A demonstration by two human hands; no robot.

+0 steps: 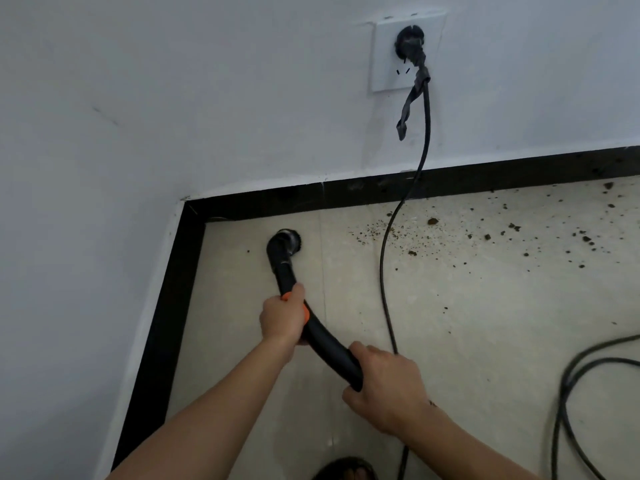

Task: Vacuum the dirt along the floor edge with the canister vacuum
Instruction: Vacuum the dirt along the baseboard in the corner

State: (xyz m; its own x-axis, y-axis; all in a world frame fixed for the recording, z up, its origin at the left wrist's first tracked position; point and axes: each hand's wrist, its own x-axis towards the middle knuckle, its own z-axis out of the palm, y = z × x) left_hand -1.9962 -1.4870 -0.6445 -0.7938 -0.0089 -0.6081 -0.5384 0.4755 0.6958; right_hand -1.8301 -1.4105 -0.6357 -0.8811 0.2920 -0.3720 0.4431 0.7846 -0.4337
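Both hands, left hand [282, 320] and right hand [384, 386], are wrapped around the black vacuum hose [325, 336]; its brush nozzle [289, 241] sits on clean corner floor [242, 306]; dirt [433, 221] rightward along the baseboard [346, 192] looks untouched.

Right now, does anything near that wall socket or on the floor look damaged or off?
Yes. The plug in the socket looks scorched or taped, and a loose strip of tape dangles off its cord. Dirt is scattered right of the cord; the nozzle sits left of it.

A white wall socket [405, 53] sits above the black baseboard [311, 199].
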